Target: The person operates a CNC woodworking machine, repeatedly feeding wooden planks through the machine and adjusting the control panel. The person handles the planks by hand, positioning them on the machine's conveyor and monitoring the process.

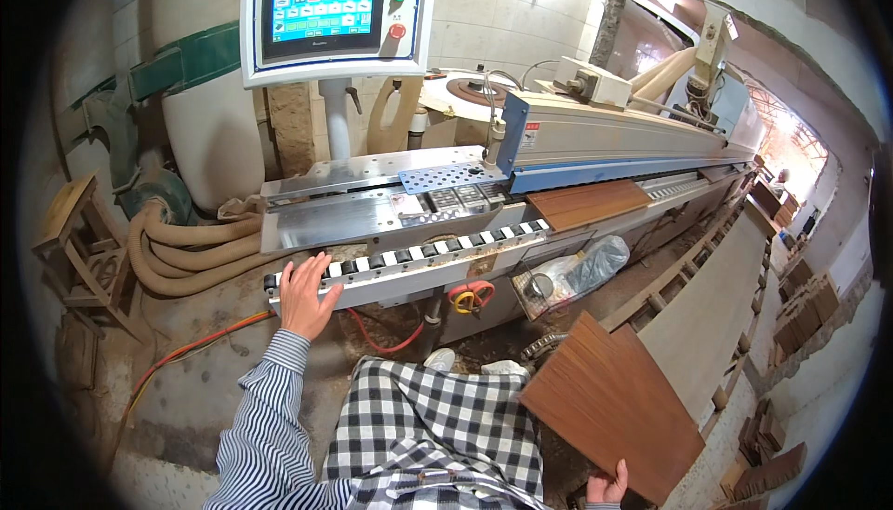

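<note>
My left hand [307,298] rests on the near end of a rail of black and white rollers [423,257], its fingers spread over the top. At the lower right, my right hand [607,487] grips the near edge of a reddish-brown wooden board [621,408], with the thumb and fingertips showing and the rest cut off by the frame. The board is tilted beside my checked apron [433,412]. A second brown panel [591,205] lies flat along the long edge banding machine [633,142], beyond the roller rail. Neither hand touches that panel.
A control panel [339,12] with a lit screen and red button stands on a post. Thick hoses [186,254] and a wooden stool [93,259] are at left. A long roller conveyor [712,310] runs away at right, past stacked boards [807,324]. A red hose [400,347] hangs below the rail.
</note>
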### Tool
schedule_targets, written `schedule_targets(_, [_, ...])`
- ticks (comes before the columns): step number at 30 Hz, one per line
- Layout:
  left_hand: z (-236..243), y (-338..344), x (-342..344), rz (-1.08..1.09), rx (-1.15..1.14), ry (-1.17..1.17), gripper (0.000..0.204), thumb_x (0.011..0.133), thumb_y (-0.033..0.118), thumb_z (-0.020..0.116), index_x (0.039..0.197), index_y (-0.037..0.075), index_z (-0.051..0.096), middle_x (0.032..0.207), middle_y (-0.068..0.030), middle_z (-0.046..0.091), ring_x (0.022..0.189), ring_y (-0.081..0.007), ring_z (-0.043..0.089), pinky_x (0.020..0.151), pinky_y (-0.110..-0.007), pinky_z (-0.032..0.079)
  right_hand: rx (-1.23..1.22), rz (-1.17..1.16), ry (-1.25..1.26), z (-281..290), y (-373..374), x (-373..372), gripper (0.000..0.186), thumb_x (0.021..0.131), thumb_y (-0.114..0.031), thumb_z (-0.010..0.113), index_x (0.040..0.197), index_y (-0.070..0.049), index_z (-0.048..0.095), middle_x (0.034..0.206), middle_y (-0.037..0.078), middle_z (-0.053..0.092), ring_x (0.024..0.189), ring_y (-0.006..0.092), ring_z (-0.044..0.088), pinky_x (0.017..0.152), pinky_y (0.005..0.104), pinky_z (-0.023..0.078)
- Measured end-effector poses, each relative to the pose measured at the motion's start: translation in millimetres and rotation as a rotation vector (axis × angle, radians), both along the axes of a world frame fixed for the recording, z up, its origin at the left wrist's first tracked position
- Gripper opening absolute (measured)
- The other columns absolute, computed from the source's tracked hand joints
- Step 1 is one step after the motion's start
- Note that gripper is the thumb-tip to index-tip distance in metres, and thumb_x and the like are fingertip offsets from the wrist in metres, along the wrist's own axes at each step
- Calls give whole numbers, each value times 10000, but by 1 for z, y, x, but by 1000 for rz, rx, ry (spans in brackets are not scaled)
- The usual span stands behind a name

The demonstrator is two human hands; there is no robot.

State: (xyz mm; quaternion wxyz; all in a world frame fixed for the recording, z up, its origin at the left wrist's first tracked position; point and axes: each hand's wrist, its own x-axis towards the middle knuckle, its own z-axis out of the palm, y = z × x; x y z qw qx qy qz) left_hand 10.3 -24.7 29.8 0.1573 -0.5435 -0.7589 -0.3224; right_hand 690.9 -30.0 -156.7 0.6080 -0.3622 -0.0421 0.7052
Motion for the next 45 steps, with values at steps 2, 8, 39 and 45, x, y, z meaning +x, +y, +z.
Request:
schedule_targets(2, [3, -10, 10, -31, -24, -32, 593, 886, 438, 583, 1357, 95, 476, 1385, -117, 508, 1316, -278, 430, 1147, -503, 167, 81, 52, -17, 11, 10, -18, 465, 883, -313, 646, 1241, -38, 536, 1220, 111, 593, 1090, 261, 546, 965, 400, 440])
schedule_targets(8, [32, -53, 79, -358, -74, -92, 799, 813, 639, 591, 1391, 109, 442, 1477, -133, 398, 1404, -326, 306, 1151, -547, 146, 306, 256, -78, 116, 60, -195, 340, 862, -78, 633, 1194, -80, 561, 1028, 32, 651, 862, 148, 602, 639, 274, 468])
schedule_targets(39, [14, -65, -41, 296, -26, -87, 617, 785, 422, 724, 1248, 41, 577, 1395, -152, 500, 1345, -315, 397, 1127, -481, 253, 1288, 684, -1998, 74, 44, -244, 370, 813, -236, 654, 1138, -61, 640, 1280, 135, 556, 1245, 355, 432, 1036, 507, 346])
schedule_targets(45, [18, -64, -39, 312, -62, -96, 638, 777, 451, 728, 1256, 55, 583, 1401, -134, 498, 1355, -289, 387, 1147, -481, 217, 1232, 641, -1936, 56, 43, -241, 286, 812, -221, 639, 1073, -113, 686, 1273, 73, 575, 1259, 346, 430, 1067, 531, 314])
